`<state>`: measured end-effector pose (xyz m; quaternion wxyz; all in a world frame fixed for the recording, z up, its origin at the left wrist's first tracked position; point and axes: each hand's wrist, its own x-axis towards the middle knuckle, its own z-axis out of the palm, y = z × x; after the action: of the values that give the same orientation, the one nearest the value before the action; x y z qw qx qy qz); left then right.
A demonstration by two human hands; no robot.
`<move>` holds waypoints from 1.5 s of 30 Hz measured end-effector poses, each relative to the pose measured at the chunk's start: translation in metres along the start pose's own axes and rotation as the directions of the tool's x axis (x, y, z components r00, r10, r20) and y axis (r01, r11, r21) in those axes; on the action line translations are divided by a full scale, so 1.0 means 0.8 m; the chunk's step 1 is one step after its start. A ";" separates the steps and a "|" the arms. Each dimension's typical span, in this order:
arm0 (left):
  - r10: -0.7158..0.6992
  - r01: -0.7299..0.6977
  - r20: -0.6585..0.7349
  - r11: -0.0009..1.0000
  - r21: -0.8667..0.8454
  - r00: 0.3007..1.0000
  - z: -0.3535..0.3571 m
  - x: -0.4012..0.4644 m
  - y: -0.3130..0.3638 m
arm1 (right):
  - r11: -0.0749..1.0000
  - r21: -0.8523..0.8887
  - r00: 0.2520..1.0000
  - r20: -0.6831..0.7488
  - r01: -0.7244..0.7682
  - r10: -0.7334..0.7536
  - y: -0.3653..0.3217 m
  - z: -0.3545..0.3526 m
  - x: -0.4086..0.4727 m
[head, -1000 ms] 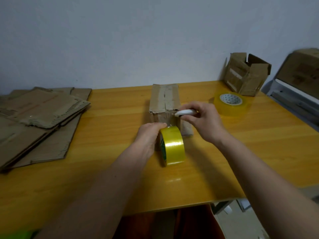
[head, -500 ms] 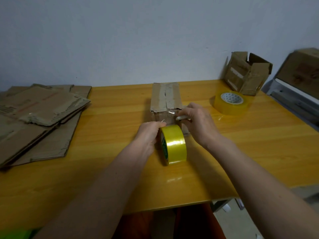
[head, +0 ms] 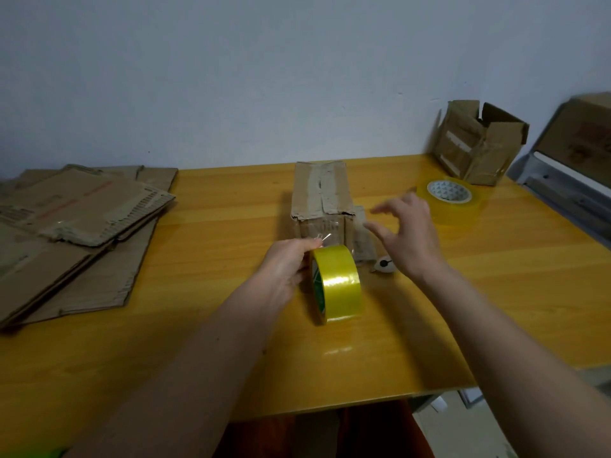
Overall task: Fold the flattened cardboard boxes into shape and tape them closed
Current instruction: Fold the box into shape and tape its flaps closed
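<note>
Head view: a yellow wooden table (head: 165,352) against a pale wall.
Tape roll (head: 339,282): yellow, upright on edge near the table's front, just before the box.
Left hand (head: 286,272): fingers curled at the roll's left rim, pinching the clear tape end.
Cutter (head: 383,264): small, white, lying beside the roll.
Right hand (head: 408,233): above the cutter, fingers spread, holding nothing.
Box (head: 322,201): folded, mid-table, tape on its near face.
Flattened boxes (head: 72,213): stacked far left.
Second roll (head: 449,200): flat, far right.
Open box (head: 479,143): right back corner.
</note>
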<state>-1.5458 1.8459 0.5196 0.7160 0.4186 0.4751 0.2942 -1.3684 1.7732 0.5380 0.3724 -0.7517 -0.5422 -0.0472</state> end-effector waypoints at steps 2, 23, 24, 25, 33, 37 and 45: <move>0.007 -0.007 0.013 1.000 -0.002 1.000 0.000 -0.001 0.001 | 0.974 0.044 0.973 0.046 0.224 -0.226 -0.033 0.007 0.020; 0.276 -0.276 0.103 0.961 -0.014 0.956 -0.014 -0.041 -0.007 | 0.678 0.517 0.815 0.536 -0.524 0.221 -0.079 0.013 -0.024; 0.289 -0.291 0.096 0.957 0.003 0.952 -0.014 -0.045 -0.008 | 0.621 0.549 0.802 0.547 -0.560 0.240 -0.081 0.014 -0.026; 0.299 -0.302 0.082 0.953 0.030 0.951 -0.013 -0.048 -0.007 | 0.567 0.573 0.789 0.556 -0.591 0.260 -0.084 0.015 -0.028; 0.464 -0.444 -0.025 0.862 0.245 0.886 -0.021 -0.072 0.006 | 0.501 0.624 0.798 0.512 -0.599 0.317 -0.104 0.018 -0.039; 0.581 -0.500 -0.029 0.724 0.475 0.813 -0.031 -0.083 0.016 | 0.514 0.645 0.821 0.503 -0.565 0.271 -0.114 0.022 -0.041; 0.729 -0.383 -0.055 0.422 0.822 0.683 -0.076 -0.095 0.052 | 0.388 0.745 0.836 0.526 -0.542 0.158 -0.164 0.053 -0.036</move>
<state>-1.6317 1.8228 0.5771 0.2124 0.7409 0.5167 0.3729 -1.5056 1.7942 0.5606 0.5930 -0.5461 -0.3722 0.4599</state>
